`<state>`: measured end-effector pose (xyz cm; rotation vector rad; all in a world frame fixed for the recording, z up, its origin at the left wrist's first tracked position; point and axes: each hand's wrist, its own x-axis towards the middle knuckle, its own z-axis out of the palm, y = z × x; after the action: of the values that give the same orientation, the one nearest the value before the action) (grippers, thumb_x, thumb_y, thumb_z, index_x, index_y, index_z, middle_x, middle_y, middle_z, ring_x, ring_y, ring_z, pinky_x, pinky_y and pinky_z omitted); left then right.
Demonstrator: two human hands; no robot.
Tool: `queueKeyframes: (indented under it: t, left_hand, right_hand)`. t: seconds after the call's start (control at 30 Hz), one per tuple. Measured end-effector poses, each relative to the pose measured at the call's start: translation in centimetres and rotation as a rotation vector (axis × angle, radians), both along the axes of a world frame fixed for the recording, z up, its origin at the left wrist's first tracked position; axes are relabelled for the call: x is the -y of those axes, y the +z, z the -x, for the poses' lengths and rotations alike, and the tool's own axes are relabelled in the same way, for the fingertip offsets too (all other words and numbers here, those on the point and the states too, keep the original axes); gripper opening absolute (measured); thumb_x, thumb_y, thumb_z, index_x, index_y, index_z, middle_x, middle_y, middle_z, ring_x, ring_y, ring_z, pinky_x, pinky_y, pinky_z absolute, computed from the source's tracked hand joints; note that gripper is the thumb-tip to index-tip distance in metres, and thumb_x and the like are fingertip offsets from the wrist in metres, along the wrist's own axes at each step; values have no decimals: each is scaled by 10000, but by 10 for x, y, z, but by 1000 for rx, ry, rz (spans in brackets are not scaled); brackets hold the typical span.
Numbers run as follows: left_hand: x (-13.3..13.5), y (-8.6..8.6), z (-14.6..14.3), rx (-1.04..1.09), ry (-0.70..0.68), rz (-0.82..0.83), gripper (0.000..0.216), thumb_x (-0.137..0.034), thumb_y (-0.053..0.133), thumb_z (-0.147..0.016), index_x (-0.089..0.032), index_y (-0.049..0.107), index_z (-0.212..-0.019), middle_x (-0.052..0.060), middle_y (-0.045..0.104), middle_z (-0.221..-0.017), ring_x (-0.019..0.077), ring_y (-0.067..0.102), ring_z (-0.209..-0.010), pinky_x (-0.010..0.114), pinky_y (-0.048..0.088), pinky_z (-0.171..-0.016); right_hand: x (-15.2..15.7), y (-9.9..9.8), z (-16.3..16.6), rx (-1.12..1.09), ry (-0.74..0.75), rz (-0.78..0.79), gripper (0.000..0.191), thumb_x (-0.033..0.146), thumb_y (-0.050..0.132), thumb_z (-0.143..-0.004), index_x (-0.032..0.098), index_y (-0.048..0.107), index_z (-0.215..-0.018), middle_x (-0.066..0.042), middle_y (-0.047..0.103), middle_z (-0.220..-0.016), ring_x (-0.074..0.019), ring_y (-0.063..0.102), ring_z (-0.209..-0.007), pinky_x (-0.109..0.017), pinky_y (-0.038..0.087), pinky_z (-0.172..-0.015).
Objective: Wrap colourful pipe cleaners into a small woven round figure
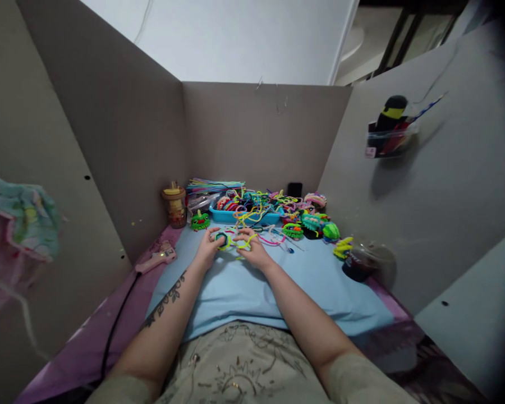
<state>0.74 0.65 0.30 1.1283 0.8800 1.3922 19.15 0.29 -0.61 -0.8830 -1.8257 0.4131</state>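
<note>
My left hand (211, 242) is closed around a small coiled piece (221, 240) in dark teal and green, which looks like wound pipe cleaner. Fingers of my right hand (252, 247) pinch a yellow-green pipe cleaner (244, 243) that runs toward the coil; whether the two are joined I cannot make out. Both hands are just above the light blue cloth (235, 286). Right behind them stands a blue tray (252, 217) heaped with tangled, many-coloured pipe cleaners. Pink and white pipe cleaners (273, 238) lie beside my right hand.
A pink glue gun (157, 259) with a black cord lies at left. Behind it are a lidded cup (175, 206) and a green fuzzy figure (200, 221). Several fuzzy pieces (311, 221) and a dark container (357, 266) line the right side. Grey panels (265, 134) enclose the table.
</note>
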Motion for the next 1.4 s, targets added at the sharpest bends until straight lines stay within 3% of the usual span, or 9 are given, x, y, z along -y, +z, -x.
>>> queueKeyframes:
  t: [0.17, 0.37, 0.6, 0.8, 1.1, 1.27, 1.4]
  left_hand:
    - [0, -1, -1, -57, 41, -20, 644, -448, 785, -573, -191, 475, -1075, -13, 622, -754, 123, 588, -592, 231, 422, -556]
    - [7, -2, -8, -204, 12, -91, 460, -252, 773, -588, -178, 550, -984, -92, 501, -556, 67, 428, -475, 184, 303, -491]
    - [5, -1, -7, -170, -59, -114, 575, -315, 777, -609, -191, 468, -1078, -53, 596, -685, 108, 543, -571, 218, 405, -570]
    - [4, -3, -4, -114, -125, -128, 630, -413, 775, -630, -202, 434, -1116, -7, 633, -792, 145, 602, -652, 267, 455, -636]
    - [5, -4, -6, -159, -202, -217, 554, -348, 748, -680, -201, 440, -1117, 7, 630, -854, 142, 590, -706, 254, 440, -663]
    - [10, -2, -4, -227, -251, -272, 527, -298, 710, -731, -186, 440, -1170, 43, 627, -962, 155, 595, -818, 261, 445, -722]
    - [10, -3, -5, -267, -265, -296, 545, -265, 693, -742, -178, 422, -1206, 26, 619, -938, 148, 580, -824, 258, 436, -731]
  right_hand:
    - [1, 0, 6, -39, -35, -48, 66, 196, 692, -772, 242, 734, -797, -61, 634, -1049, -221, 562, -1056, -414, 401, -988]
    - [3, 1, 4, -86, -102, -80, 90, 247, 663, -805, 233, 733, -751, -47, 638, -772, -217, 566, -843, -394, 448, -847]
    - [3, 4, 1, -38, -62, -35, 218, 214, 674, -773, 258, 727, -979, -57, 672, -1038, -231, 556, -1026, -422, 407, -950]
    - [2, 2, 3, -1, -24, 9, 260, 164, 741, -700, 273, 734, -936, -49, 630, -1111, -239, 510, -1111, -427, 373, -1007]
    - [-4, -2, -1, -7, -45, 117, 28, 198, 701, -747, 222, 711, -737, -70, 585, -1141, -256, 474, -1141, -464, 307, -1038]
    - [-10, -12, 3, -39, -11, 198, 86, 249, 703, -747, 201, 687, -678, -75, 554, -1162, -245, 491, -1144, -447, 333, -1034]
    - [-12, -17, 3, -66, 11, 236, 129, 292, 738, -709, 197, 676, -647, -70, 539, -1135, -241, 510, -1130, -430, 353, -1031]
